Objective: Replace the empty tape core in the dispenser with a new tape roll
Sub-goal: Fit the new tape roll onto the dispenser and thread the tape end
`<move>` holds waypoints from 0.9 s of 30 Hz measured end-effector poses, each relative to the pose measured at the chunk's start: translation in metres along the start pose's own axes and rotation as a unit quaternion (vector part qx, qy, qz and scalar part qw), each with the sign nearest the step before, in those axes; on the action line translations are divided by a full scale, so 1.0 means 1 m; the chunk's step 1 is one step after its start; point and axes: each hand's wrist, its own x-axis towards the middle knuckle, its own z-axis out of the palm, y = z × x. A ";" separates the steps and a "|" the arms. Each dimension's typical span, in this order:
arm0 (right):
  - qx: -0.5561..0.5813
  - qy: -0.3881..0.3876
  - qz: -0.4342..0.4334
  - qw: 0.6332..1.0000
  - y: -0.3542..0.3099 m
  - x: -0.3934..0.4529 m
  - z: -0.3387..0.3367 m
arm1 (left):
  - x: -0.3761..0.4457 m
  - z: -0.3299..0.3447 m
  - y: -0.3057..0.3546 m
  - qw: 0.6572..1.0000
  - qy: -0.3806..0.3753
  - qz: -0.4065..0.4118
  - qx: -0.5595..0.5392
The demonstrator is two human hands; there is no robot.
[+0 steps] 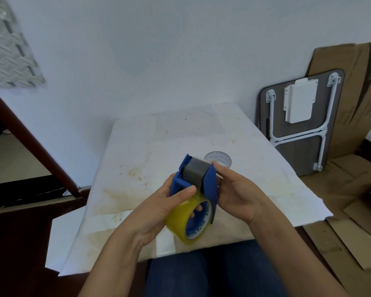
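Observation:
I hold a blue tape dispenser [210,185] with a grey roller above the table's near half. A yellowish tape roll [180,219] with a blue printed core sits at the dispenser's lower end, tilted toward me. My left hand [159,209] wraps the roll and the dispenser's left side, thumb on the frame, fingertips showing through the core. My right hand [234,189] grips the dispenser's right side plate. Behind the dispenser, an empty pale tape core [220,157] lies on the table, partly hidden.
The white, stained table [159,136] stands against a pale wall. A folded small table [298,125] leans at the right with flattened cardboard [351,189] behind and under it. Dark wooden furniture [30,136] is at the left. My blue-trousered legs [212,271] are under the near edge.

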 end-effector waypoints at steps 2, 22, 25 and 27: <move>-0.049 0.001 -0.019 0.999 0.005 0.000 0.001 | -0.001 -0.003 0.003 1.000 -0.004 -0.002 0.000; -0.085 -0.095 0.011 0.992 0.016 -0.009 -0.008 | 0.004 -0.006 0.030 0.955 0.098 0.040 0.277; -0.070 -0.063 -0.016 0.995 0.020 -0.007 -0.005 | -0.001 -0.004 0.031 0.971 0.111 0.063 0.202; -0.082 -0.050 -0.049 0.994 0.018 -0.007 -0.001 | -0.003 0.001 0.033 0.964 0.140 0.107 0.198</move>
